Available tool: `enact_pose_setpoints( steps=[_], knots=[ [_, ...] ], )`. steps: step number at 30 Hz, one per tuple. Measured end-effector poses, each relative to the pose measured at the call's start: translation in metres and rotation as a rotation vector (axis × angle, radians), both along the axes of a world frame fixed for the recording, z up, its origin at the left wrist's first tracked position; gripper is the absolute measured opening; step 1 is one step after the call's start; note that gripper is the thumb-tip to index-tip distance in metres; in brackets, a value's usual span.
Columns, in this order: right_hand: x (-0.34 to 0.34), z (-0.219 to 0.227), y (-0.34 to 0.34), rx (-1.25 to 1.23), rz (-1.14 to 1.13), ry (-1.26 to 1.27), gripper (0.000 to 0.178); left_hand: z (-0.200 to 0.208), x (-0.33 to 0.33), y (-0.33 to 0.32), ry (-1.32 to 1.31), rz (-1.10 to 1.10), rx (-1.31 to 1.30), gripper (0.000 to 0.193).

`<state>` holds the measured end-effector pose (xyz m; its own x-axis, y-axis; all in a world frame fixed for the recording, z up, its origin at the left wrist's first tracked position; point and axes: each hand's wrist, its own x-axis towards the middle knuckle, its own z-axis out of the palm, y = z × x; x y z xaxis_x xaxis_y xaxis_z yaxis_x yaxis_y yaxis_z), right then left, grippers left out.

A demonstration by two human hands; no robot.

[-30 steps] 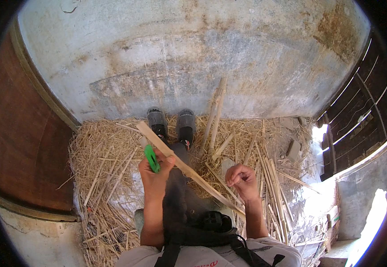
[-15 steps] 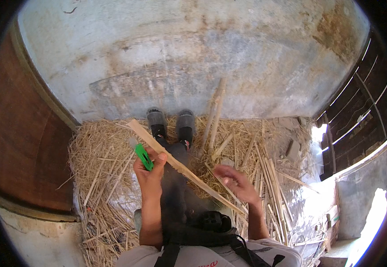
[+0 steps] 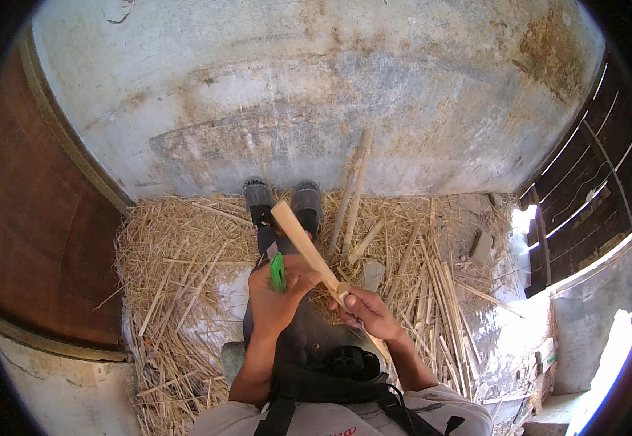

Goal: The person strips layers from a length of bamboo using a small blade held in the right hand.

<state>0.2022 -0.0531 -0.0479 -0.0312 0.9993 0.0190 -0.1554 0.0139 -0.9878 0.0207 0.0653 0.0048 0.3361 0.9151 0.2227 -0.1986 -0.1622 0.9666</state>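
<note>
A pale split bamboo strip (image 3: 303,238) slants in front of my body, its upper end pointing away toward my feet. My right hand (image 3: 368,314) is closed around the strip below its middle, at a knot. In my left hand (image 3: 276,296) is a green utility knife (image 3: 278,273), its short blade sticking up past my fingers. The left fingertips lie at the strip's left edge; whether they press on it I cannot tell. The strip's lower end passes beneath my right hand toward my lap.
Straw and shavings (image 3: 178,225) cover the floor. Long split strips (image 3: 443,305) lie to the right, and two bamboo poles (image 3: 352,192) lean on the stained wall (image 3: 272,87). A brick (image 3: 481,247) sits at the right; a brown panel (image 3: 40,211) stands left.
My right hand has come from beside the strip to grip it. The strip's far end has swung right and now points more steeply away. My left hand has shifted right with the knife.
</note>
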Motion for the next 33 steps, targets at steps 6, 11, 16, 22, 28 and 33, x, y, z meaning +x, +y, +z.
enact_pose_setpoints(
  steps=[6, 11, 16, 22, 28, 33],
  knots=[
    [0.002, 0.012, -0.01, -0.107, -0.018, 0.069, 0.046, -0.01, 0.0, -0.001, 0.026, -0.068, 0.005, 0.028],
    [0.001, 0.002, -0.009, -0.036, -0.164, -0.025, 0.038, -0.012, -0.01, -0.004, 0.145, -0.152, 0.19, 0.033],
    [0.0, 0.02, -0.008, -0.015, -0.212, -0.131, 0.027, -0.004, -0.014, -0.013, 0.298, -0.087, 0.491, 0.035],
    [0.001, 0.04, -0.014, -0.08, -0.229, -0.073, 0.026, -0.001, -0.021, -0.018, 0.497, -0.055, 0.558, 0.04],
    [-0.004, 0.043, -0.015, 0.006, -0.34, -0.294, 0.025, 0.002, -0.02, -0.021, 0.513, 0.006, 0.612, 0.044],
    [-0.011, 0.046, -0.018, 0.043, -0.461, -0.487, 0.024, 0.003, -0.021, -0.022, 0.533, 0.009, 0.602, 0.042]
  ],
)
